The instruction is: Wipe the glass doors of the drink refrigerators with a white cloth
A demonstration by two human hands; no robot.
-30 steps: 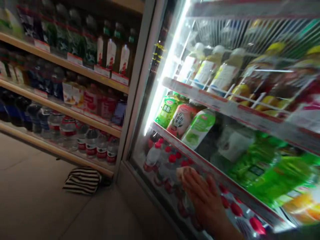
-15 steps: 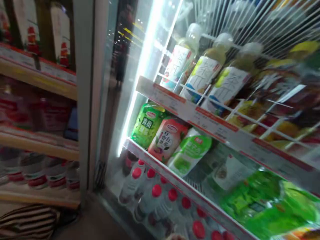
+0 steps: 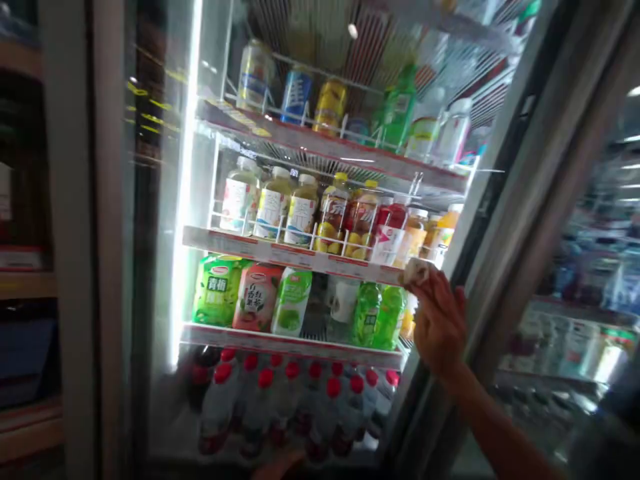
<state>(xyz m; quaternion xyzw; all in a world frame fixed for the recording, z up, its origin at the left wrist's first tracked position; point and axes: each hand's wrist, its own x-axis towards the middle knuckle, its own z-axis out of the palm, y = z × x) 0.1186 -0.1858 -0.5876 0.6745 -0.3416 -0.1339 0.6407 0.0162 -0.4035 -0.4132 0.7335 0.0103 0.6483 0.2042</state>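
My right hand (image 3: 440, 323) reaches up at the right side of the lit drinks cooler. Its fingers press a small whitish crumpled cloth (image 3: 418, 271) against the right end of the shelf's price strip (image 3: 345, 266). Just above stand bottles of orange juice (image 3: 443, 235), and below are green drink bottles (image 3: 367, 313). At the bottom edge a dim, blurred bit of my left hand (image 3: 281, 465) shows in front of the red-capped bottles (image 3: 257, 400); its fingers cannot be made out.
Green and coral drink pouches (image 3: 256, 297) line the lower shelf. Cans (image 3: 297, 93) and bottles fill the upper one. A dark door frame (image 3: 525, 227) runs along the right, with a bright light strip (image 3: 186, 180) on the left. More shelves (image 3: 27, 287) stand farther left.
The view has swung right and levelled, taking in more of the cooler. My right hand with the cloth has come into sight at the shelf edge.
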